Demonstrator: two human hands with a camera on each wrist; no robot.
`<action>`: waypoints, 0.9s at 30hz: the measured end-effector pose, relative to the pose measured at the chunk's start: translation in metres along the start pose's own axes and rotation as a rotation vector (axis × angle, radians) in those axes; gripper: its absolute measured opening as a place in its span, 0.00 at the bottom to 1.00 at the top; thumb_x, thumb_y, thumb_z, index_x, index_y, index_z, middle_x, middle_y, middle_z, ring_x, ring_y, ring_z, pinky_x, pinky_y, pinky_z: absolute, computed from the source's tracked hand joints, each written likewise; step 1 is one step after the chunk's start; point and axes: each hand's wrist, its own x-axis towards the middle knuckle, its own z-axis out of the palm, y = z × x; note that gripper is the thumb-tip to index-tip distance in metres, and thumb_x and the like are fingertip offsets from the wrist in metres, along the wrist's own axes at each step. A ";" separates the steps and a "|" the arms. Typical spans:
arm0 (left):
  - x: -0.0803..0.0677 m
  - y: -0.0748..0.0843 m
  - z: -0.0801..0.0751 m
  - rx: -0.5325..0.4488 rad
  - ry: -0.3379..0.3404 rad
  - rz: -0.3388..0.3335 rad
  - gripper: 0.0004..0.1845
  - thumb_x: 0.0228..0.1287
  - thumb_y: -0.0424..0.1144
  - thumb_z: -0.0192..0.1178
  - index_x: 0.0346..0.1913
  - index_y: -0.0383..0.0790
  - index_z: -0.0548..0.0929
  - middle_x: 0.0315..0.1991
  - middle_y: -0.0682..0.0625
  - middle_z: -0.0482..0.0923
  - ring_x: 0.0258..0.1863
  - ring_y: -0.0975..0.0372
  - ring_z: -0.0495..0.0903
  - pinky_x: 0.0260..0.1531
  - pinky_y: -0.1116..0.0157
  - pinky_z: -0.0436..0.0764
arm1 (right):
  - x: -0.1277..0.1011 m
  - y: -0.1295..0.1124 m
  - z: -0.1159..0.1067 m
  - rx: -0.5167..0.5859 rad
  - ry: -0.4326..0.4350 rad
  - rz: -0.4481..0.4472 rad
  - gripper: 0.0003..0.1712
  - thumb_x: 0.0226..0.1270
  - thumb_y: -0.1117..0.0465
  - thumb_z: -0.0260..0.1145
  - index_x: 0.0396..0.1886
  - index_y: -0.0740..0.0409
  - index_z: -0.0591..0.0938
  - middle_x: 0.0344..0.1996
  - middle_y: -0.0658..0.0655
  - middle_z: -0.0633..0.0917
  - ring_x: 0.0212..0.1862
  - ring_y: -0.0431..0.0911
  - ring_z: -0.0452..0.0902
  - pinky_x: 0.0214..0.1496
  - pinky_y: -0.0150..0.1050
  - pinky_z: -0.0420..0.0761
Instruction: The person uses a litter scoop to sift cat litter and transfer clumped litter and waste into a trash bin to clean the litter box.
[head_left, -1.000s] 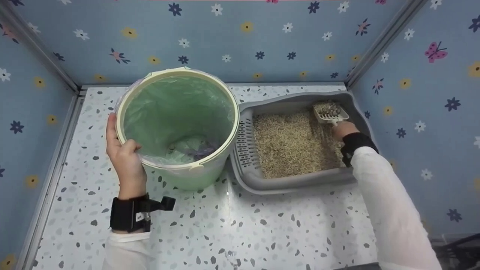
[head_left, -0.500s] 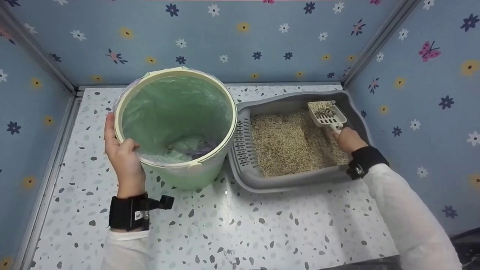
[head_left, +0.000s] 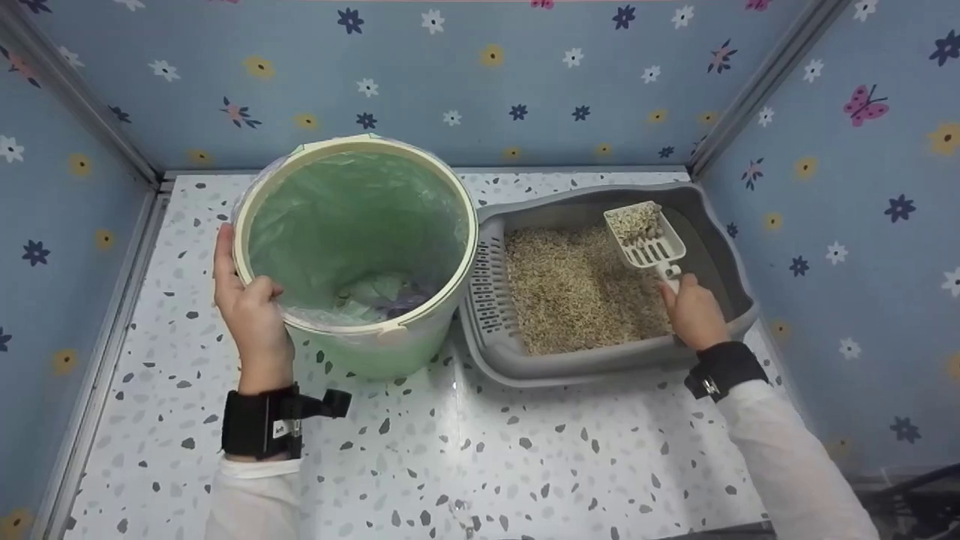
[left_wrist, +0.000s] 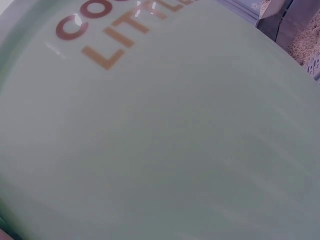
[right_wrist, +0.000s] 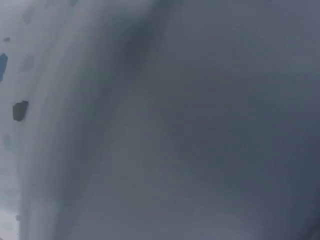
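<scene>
Scoop (head_left: 645, 232), loaded, gripped by handle in right hand (head_left: 694, 311) over litter box (head_left: 720, 262); left hand (head_left: 251, 311) clasps bin rim (head_left: 360, 146); keep scoop level.

left wrist: bin wall (left_wrist: 160, 140) fills view, lettering cropped | right wrist: grey blur | scoop handle (head_left: 670, 274) hidden in right hand (head_left: 694, 311)

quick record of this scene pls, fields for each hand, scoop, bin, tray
left hand: grips rim of bin
right hand: holds scoop by its handle
scoop: lifted over litter, holds pellets and clumps
bin: green, bag-lined, some waste at bottom, left of tray
tray: grey, filled with litter, on speckled table
</scene>
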 end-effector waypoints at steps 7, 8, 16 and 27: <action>0.000 0.000 0.000 -0.026 0.003 0.001 0.48 0.45 0.14 0.30 0.74 0.48 0.55 0.73 0.55 0.52 0.71 0.60 0.56 0.67 0.57 0.62 | -0.002 0.002 0.009 0.057 0.170 0.079 0.25 0.74 0.48 0.49 0.39 0.71 0.68 0.21 0.70 0.76 0.29 0.69 0.76 0.29 0.60 0.71; 0.000 0.000 0.000 -0.019 0.003 0.003 0.48 0.45 0.14 0.30 0.74 0.48 0.55 0.73 0.54 0.52 0.71 0.60 0.56 0.67 0.57 0.63 | -0.002 0.002 0.009 0.062 0.189 0.089 0.24 0.73 0.48 0.49 0.39 0.70 0.68 0.21 0.71 0.76 0.29 0.69 0.76 0.30 0.61 0.71; -0.001 0.000 0.002 -0.013 0.007 -0.004 0.48 0.45 0.14 0.30 0.73 0.48 0.55 0.74 0.55 0.51 0.70 0.59 0.58 0.66 0.56 0.64 | -0.005 0.003 0.013 0.112 0.296 0.145 0.24 0.74 0.49 0.49 0.43 0.71 0.69 0.21 0.69 0.75 0.29 0.68 0.76 0.31 0.60 0.70; -0.001 0.000 0.001 -0.010 0.004 0.000 0.47 0.45 0.14 0.30 0.74 0.47 0.55 0.74 0.55 0.51 0.70 0.59 0.58 0.67 0.56 0.63 | -0.005 0.003 0.013 0.162 0.332 0.214 0.27 0.74 0.47 0.47 0.46 0.71 0.69 0.27 0.72 0.77 0.32 0.67 0.76 0.35 0.59 0.71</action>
